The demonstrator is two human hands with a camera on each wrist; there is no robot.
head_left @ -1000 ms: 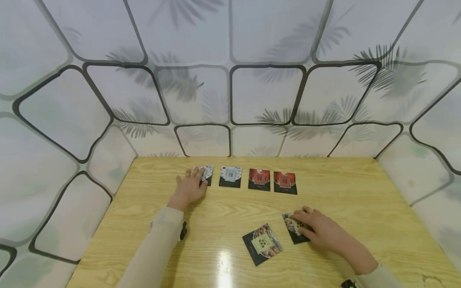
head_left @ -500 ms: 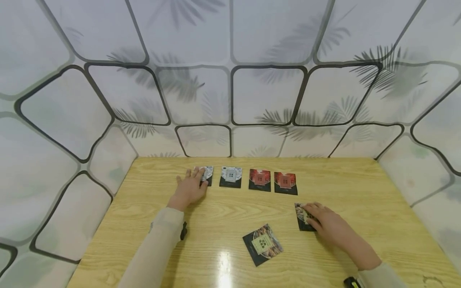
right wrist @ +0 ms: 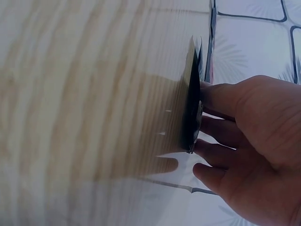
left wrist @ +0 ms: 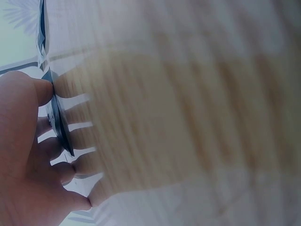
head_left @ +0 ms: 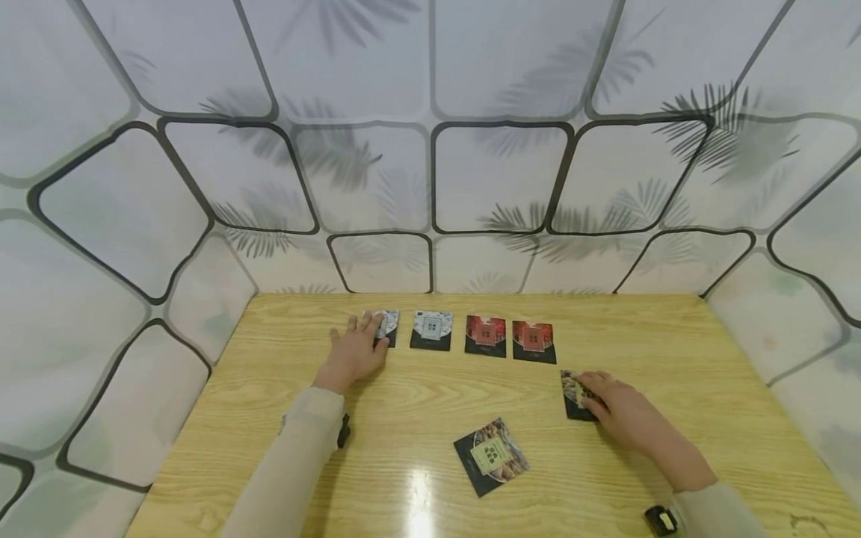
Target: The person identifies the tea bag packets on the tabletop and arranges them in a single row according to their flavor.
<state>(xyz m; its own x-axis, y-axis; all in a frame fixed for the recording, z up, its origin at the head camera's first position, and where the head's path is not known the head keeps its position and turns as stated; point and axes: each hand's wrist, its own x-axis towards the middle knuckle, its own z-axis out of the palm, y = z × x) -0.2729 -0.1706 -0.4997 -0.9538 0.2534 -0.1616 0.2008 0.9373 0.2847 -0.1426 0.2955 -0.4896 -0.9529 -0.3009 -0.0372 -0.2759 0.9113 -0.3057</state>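
Note:
My left hand [head_left: 353, 355] rests on the leftmost white-and-black square packet [head_left: 388, 329], its fingers spread. In the left wrist view the thumb and fingertips touch the packet [left wrist: 59, 120] from above, and the little finger reaches the table beside it. My right hand [head_left: 625, 409] lies over a multicoloured-and-black packet [head_left: 572, 396] right of centre, covering its right part. The right wrist view has fingertips on top of that packet [right wrist: 194, 103], which lies flat on the table. Another multicoloured packet [head_left: 492, 457] sits turned at an angle, nearer me, touched by neither hand.
Along the back, a second white packet [head_left: 431, 330] and two red-and-black packets [head_left: 485, 335] continue the row rightward from my left hand. The wood-grain table [head_left: 403, 411] is closed in by patterned walls [head_left: 498, 179] at the back and sides.
My right hand has slid its packet away from me and to the right, turning it straighter toward the row's alignment. The left hand and the other packets stay where they were.

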